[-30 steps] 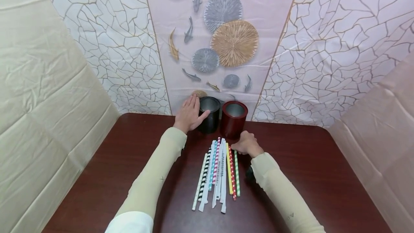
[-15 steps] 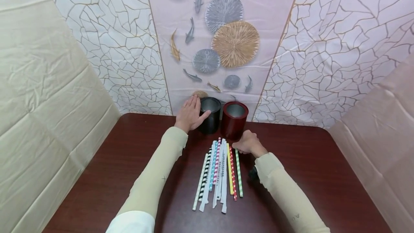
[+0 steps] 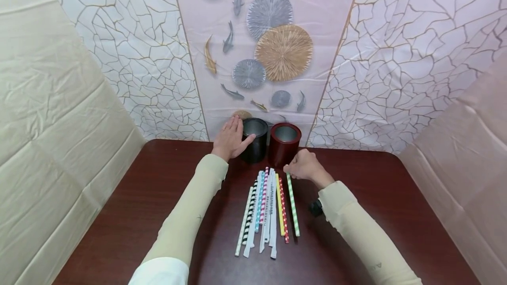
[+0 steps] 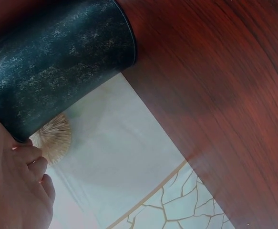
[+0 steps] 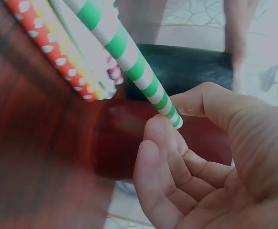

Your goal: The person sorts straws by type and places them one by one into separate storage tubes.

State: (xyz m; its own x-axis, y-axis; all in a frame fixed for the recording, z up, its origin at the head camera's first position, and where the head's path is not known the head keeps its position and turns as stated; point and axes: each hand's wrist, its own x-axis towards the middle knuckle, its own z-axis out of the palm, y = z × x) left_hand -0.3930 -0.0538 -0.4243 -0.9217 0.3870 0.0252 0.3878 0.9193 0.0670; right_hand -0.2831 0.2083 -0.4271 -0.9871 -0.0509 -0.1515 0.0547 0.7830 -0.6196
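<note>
My right hand (image 3: 305,166) pinches the upper end of a green-and-white striped paper straw (image 3: 292,206) between thumb and fingers. In the right wrist view the straw (image 5: 134,67) slants up to the left from the fingertips, with the red cup behind. My left hand (image 3: 229,137) rests against the left side of a black cup (image 3: 254,151), its fingers straight and thumb across the front. The left wrist view shows the left hand (image 4: 19,186) at the end of the black cup (image 4: 62,62). A dark red cup (image 3: 283,153) stands just right of the black one.
A row of straws lies in front of the cups. It includes a red dotted straw (image 3: 284,214), a yellow straw (image 3: 280,206), several white-wrapped straws (image 3: 272,219) and a black-striped straw (image 3: 249,214). The patterned wall covering (image 3: 158,56) rises behind the table (image 3: 166,162).
My right hand has raised the near end of its grip and moved the green-striped straw rightward, away from the row. My left hand stays at the black cup.
</note>
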